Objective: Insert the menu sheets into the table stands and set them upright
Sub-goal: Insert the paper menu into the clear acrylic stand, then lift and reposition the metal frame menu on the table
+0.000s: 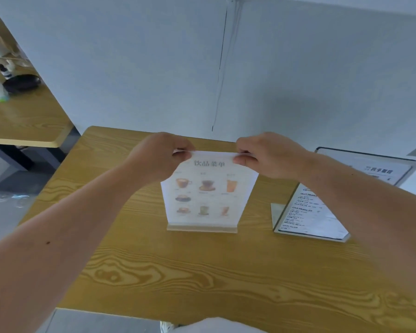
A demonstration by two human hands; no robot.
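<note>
A drinks menu sheet point(208, 195) with pictures of cups stands upright in a clear stand with a pale wooden base point(202, 229) at the middle of the wooden table point(178, 272). My left hand point(161, 153) pinches the top left corner of the sheet. My right hand point(267, 155) pinches the top right corner. A second stand point(310, 216) with a text menu stands upright to the right. Behind it, a dark-framed menu stand point(372, 168) faces me at the far right.
The table's far edge meets a white wall point(226, 68). Another wooden table point(22, 116) at the left carries a black object point(22, 84) and bottles. The grey floor point(5, 188) shows between the tables.
</note>
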